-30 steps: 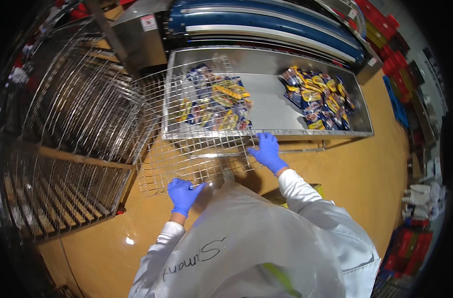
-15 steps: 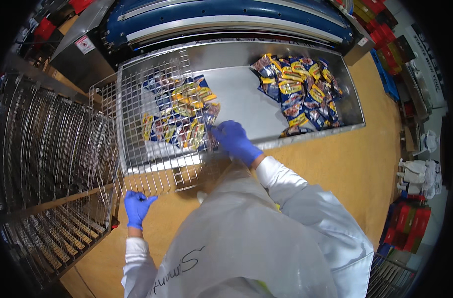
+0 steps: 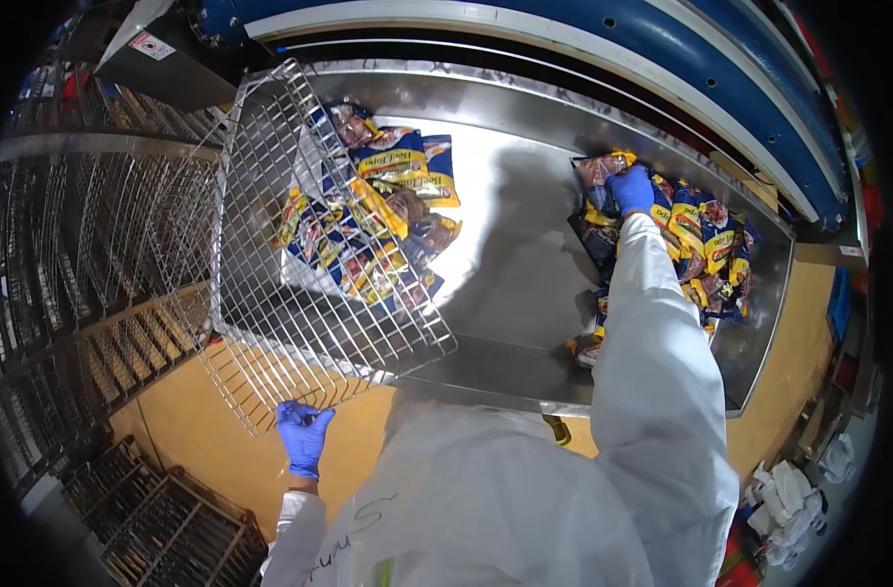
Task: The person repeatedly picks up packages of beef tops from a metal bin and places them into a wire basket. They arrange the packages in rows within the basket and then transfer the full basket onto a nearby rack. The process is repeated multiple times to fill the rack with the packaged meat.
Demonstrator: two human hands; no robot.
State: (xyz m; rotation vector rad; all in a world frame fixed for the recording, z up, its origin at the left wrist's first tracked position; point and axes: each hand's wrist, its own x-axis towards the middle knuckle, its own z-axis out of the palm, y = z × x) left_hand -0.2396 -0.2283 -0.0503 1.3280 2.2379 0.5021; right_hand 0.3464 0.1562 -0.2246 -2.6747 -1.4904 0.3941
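My left hand (image 3: 306,435), in a blue glove, is closed on the near edge of a wire grid rack (image 3: 368,342), which slants over the left part of a steel trough (image 3: 505,362). Beneath and beside the grid lies a group of blue-and-yellow food packets (image 3: 398,164). My right hand (image 3: 630,193), also gloved, reaches to the back of a second pile (image 3: 696,235) at the trough's right, its fingers curled on a packet (image 3: 597,170) there. A pale translucent apron (image 3: 486,499) covers my front.
A blue roller machine (image 3: 720,83) runs along the back. Stacked wire racks (image 3: 75,235) fill the left side, with more dark racks (image 3: 182,519) at lower left. Yellow floor (image 3: 163,430) shows around the trough. White cloths or bags (image 3: 789,509) lie at lower right.
My right hand has left the grid's right edge and moved forward and right onto the right pile. My left hand stays on the grid. The trough appears larger as my view has moved.
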